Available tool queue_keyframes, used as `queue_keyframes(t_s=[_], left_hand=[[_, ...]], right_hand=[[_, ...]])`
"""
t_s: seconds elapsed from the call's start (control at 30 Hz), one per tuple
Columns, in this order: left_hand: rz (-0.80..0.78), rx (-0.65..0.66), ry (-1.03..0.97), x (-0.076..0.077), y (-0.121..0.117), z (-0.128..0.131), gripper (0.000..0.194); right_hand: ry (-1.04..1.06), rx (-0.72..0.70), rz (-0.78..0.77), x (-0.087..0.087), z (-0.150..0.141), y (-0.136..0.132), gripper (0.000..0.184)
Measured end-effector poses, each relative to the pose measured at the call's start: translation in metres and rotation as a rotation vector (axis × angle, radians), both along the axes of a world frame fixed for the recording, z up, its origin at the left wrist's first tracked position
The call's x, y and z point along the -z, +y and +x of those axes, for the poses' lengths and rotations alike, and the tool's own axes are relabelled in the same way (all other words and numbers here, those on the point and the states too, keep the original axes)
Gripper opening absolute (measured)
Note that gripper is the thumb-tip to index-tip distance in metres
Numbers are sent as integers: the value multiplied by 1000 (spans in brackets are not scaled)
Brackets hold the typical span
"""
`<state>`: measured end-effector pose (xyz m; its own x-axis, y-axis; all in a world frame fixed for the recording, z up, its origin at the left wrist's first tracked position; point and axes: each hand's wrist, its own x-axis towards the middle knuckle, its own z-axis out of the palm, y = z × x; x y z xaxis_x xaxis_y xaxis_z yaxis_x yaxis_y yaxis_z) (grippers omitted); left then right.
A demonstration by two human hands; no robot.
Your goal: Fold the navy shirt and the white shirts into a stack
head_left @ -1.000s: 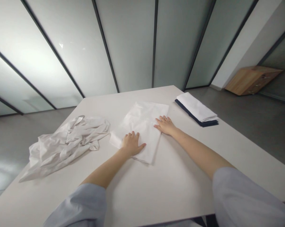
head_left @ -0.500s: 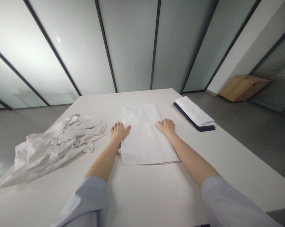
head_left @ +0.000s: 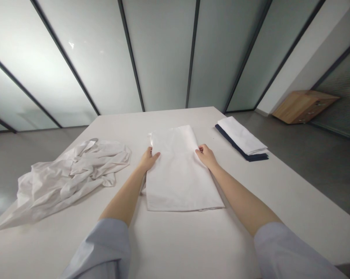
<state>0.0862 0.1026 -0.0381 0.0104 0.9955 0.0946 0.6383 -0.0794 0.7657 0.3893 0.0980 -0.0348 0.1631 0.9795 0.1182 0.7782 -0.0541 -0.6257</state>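
A folded white garment (head_left: 179,174), perhaps a shirt, lies in front of me on the white table (head_left: 189,240). My left hand (head_left: 148,158) is closed on its left edge, thumb on top and the other fingers tucked beneath. On the opposite edge my right hand (head_left: 206,155) grips the cloth the same way, with curled fingers. Between the two hands the cloth looks slightly raised. A small bit of loose fabric pokes out under the left side, below my left wrist.
To the left a crumpled white garment (head_left: 76,174) is spread in a heap. Near the right table edge, a folded white cloth (head_left: 241,135) rests on a folded dark blue cloth (head_left: 254,157). A wooden cabinet (head_left: 304,106) stands on the floor beyond, by frosted glass panels (head_left: 160,54).
Both hands were lying with fingers spread at the garment's sides; now they have closed on its edges. The garment's near edge has come slightly closer to me.
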Motion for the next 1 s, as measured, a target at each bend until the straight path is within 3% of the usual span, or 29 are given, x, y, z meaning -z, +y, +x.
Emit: queue_keyframes(t_s=[0.13, 0.27, 0.37, 0.53, 0.73, 0.87, 1.0], left_hand=[[-21, -22, -139, 6, 2, -4, 59], [2, 101, -619, 7, 5, -8, 89], [-42, 122, -786, 2, 4, -9, 85], [-229, 108, -710, -13, -5, -10, 56], [-326, 186, -688, -22, -12, -13, 66], [-330, 139, -738, -20, -10, -15, 67], [-396, 168, -760, -21, -10, -21, 81]], right_hand=[[249, 13, 33, 2, 3, 4, 37], [677, 5, -13, 4, 6, 7, 48], [839, -11, -48, 2, 7, 7, 51], [754, -95, -113, -7, 8, 0, 48], [797, -279, -287, -12, 14, -4, 51], [883, -308, -286, -9, 18, -3, 51], [764, -349, -289, -7, 22, -2, 63]])
